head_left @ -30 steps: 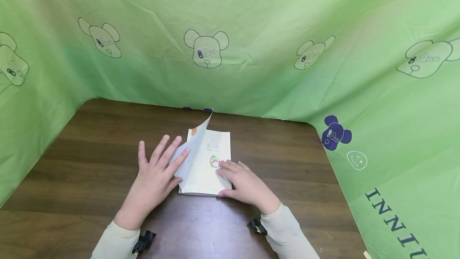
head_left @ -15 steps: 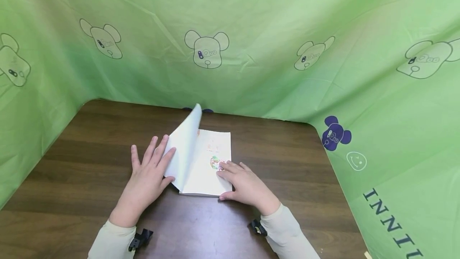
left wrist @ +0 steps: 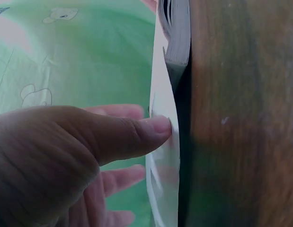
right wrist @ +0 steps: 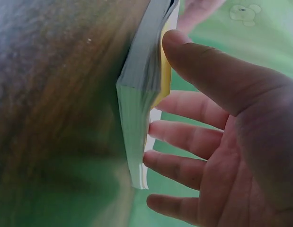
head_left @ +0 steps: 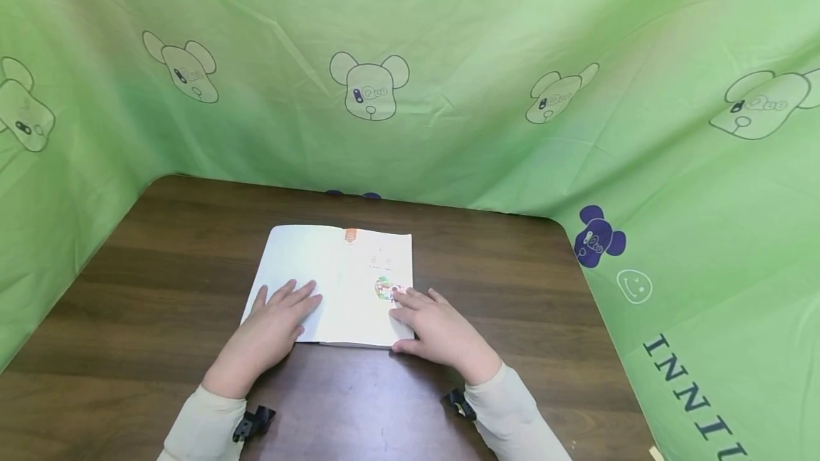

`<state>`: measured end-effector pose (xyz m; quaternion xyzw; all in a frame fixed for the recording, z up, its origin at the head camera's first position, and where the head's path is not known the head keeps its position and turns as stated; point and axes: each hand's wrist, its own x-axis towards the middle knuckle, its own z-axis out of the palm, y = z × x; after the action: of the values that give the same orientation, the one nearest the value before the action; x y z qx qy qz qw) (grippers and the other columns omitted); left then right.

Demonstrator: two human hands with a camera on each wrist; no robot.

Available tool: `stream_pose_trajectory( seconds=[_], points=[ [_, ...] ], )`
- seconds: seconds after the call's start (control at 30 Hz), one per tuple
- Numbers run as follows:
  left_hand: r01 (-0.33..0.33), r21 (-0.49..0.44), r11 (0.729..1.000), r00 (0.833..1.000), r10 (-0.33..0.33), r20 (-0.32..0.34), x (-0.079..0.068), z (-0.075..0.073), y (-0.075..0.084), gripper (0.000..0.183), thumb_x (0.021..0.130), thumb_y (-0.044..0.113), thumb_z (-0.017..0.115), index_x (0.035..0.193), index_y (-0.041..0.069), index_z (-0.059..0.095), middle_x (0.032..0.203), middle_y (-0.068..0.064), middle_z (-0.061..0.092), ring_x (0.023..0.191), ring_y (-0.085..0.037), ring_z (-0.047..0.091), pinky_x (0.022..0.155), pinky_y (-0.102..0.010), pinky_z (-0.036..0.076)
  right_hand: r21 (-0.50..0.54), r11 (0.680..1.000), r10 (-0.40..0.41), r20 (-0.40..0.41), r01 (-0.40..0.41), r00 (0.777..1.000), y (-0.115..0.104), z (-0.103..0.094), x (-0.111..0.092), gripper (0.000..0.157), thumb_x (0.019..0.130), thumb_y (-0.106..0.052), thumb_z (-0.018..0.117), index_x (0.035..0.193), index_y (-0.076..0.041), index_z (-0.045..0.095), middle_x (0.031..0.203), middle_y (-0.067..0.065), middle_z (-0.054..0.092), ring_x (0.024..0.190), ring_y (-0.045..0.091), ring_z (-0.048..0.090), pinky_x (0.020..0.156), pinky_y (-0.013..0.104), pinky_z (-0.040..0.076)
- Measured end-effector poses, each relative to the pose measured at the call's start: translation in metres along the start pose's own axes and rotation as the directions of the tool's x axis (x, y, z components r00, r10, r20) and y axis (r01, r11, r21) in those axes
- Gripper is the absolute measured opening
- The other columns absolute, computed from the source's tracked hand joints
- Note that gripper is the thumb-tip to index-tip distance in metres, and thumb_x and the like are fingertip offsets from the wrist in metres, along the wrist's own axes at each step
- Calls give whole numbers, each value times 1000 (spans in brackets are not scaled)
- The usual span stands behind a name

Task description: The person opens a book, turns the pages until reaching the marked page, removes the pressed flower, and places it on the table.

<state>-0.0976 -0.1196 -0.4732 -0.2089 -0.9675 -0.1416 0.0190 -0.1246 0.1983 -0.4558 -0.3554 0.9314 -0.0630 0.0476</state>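
Note:
A paperback book (head_left: 359,304) lies spread on the wooden table, its pages white, with a small orange mark at the top of the fold and a round coloured picture on the right-hand page. My left hand (head_left: 272,326) rests with spread fingers on the lower part of the turned-over left leaf (left wrist: 163,142); in the left wrist view the thumb touches its lower edge. On the right page lies my right hand (head_left: 442,329), fingers extended over the picture and thumb at the bottom corner. The thick page block (right wrist: 141,104) shows beneath those fingers in the right wrist view.
The dark wooden table (head_left: 532,304) carries the book near its middle. Green cloth (head_left: 448,141) printed with bear heads hangs behind the table and along both sides. A black wrist mount (head_left: 254,424) sits on the left sleeve, another on the right.
The raised leaf has swung over to the left and now lies nearly flat. My left hand has lowered onto it, moving slightly toward the book's bottom edge; the right hand has stayed in place.

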Motion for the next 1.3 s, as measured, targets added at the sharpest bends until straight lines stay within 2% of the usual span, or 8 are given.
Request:
stream_pose_trajectory(
  seconds=[0.2,0.43,0.67,0.77,0.93,1.03,1.13,1.3],
  points=[
    [63,-63,996,995,-58,80,1,0,6,47,94,4,66,141,9,61,155,-13,50,144,-43,44,110,-75,31,-46,997,-55,-4,55,998,-1,-4,-2,42,92,-47,74,118,-15,75,146,11,60,135,33,57,112,63,39],
    [111,-109,988,991,-103,83,2,3,11,48,98,28,68,141,7,61,156,-15,49,146,-44,40,109,-76,30,-75,993,-90,15,91,996,-1,-7,-2,15,94,-31,74,100,-18,77,142,10,63,133,33,59,109,62,43],
    [116,-96,989,993,-111,47,4,6,14,50,95,28,73,139,6,61,154,-17,50,145,-46,40,108,-76,31,-45,993,-108,2,108,994,0,-11,-4,8,94,-18,70,93,-19,78,139,7,65,130,31,62,108,61,45],
    [72,-79,994,997,-72,4,6,9,18,50,92,22,76,138,8,62,153,-16,51,145,-45,40,108,-76,32,-8,993,-117,-7,117,993,2,-11,-5,9,93,-14,70,90,-18,76,139,8,66,130,31,62,108,62,44],
    [-78,-59,995,996,76,-41,10,15,29,45,93,5,71,136,17,66,152,-5,55,145,-39,43,109,-76,32,52,990,-130,-39,132,991,8,-9,-6,9,94,-11,69,88,-18,71,133,8,70,129,29,63,106,61,46],
    [-117,-61,991,993,117,-1,9,17,35,45,94,3,65,136,19,67,152,0,55,146,-37,42,110,-76,30,61,986,-149,-77,154,986,11,-8,-4,7,95,-11,67,92,-17,67,108,-2,74,104,16,70,96,49,54],
    [-91,-72,993,994,95,59,8,18,40,45,95,8,63,138,20,67,154,2,53,150,-35,38,114,-75,24,66,984,-158,-127,168,979,12,-8,-2,8,96,-12,67,94,-18,62,83,-12,58,76,6,56,81,36,52],
    [-39,-113,993,996,48,80,5,18,44,41,97,20,65,138,21,67,156,3,51,152,-33,33,117,-74,19,64,987,-137,-182,150,974,13,-7,-2,8,99,-16,67,94,-17,60,79,-13,54,70,4,48,72,29,50]
  ],
)
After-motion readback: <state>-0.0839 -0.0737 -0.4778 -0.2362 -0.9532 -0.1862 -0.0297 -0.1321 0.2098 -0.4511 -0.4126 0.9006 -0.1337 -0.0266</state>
